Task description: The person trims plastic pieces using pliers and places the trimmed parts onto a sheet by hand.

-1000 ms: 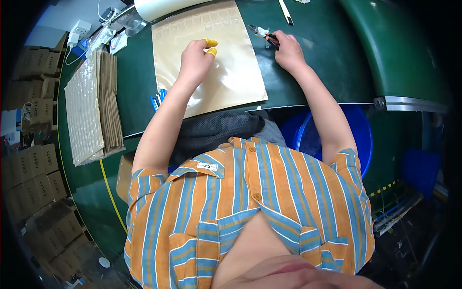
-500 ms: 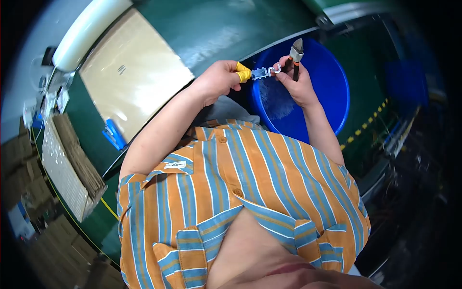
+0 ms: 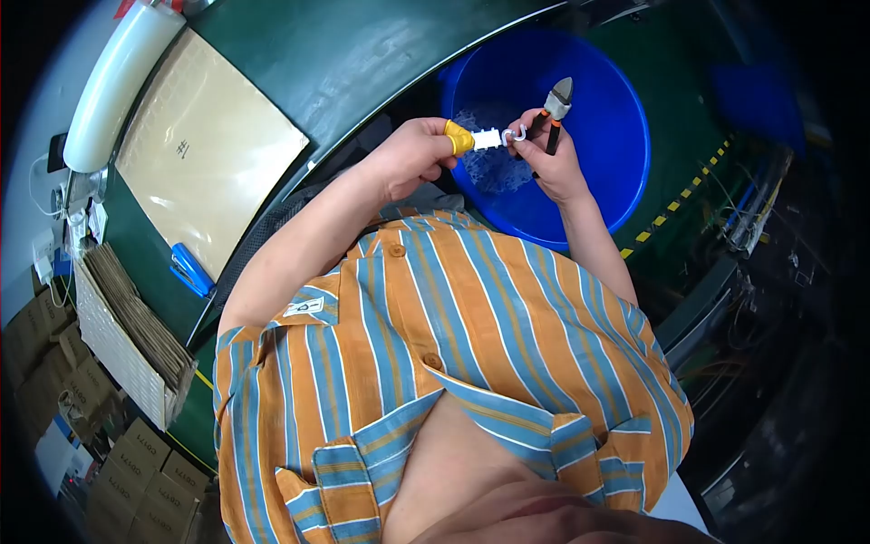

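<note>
My left hand [image 3: 419, 154], with yellow covers on thumb and forefinger, pinches one end of a small white plastic part [image 3: 487, 139]. At the part's other end is a white S-shaped piece [image 3: 516, 135], held at the fingertips of my right hand [image 3: 555, 166]. Whether the two pieces are joined I cannot tell. Cutting pliers [image 3: 559, 98] with black and orange handles also sit in my right hand, jaws pointing up and away from the part. Both hands are over a big blue bin [image 3: 598, 163]; whitish, see-through scraps [image 3: 498, 170] lie inside it.
To the left, a green table [image 3: 299, 63] carries a tan sheet [image 3: 217, 154], a blue stapler [image 3: 190, 270] and a white roll [image 3: 118, 86]. A stack of flat cardboard [image 3: 136, 335] and brown boxes [image 3: 149, 480] are at the lower left. Yellow-black tape [image 3: 680, 197] marks the floor at right.
The view has shifted, so the table, sheet and bin appear further left. The white part has turned between my hands and now looks solid white. Both hands keep their hold.
</note>
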`<state>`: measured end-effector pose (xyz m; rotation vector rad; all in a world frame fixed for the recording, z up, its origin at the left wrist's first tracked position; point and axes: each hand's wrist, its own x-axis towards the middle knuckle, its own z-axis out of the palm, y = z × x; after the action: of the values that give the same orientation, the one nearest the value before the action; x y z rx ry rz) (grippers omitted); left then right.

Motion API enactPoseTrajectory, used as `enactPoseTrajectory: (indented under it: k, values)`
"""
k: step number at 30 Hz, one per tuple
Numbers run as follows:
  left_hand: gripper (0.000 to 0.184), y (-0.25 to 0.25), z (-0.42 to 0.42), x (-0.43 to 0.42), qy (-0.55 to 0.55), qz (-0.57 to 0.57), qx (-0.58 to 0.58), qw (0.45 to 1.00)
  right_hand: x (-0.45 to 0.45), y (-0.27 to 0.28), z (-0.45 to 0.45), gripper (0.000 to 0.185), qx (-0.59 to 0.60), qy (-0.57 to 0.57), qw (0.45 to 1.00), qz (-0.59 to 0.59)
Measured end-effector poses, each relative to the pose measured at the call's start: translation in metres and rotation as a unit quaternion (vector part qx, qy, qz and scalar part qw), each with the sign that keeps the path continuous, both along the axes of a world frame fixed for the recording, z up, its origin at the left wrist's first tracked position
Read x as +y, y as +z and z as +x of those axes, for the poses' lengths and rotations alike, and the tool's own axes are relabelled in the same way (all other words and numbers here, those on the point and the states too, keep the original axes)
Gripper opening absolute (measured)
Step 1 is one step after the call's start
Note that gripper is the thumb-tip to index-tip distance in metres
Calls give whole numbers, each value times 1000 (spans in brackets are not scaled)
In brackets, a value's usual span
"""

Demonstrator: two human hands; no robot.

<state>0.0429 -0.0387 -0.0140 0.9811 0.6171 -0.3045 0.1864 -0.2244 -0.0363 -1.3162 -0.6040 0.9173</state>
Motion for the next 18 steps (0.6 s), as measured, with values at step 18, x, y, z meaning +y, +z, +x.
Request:
enactPoseTrajectory:
  k: [18]
  values:
    - [15,-17,-2,2,52,92,37,994,-43,-21,-52,32,-74,68,953,-285]
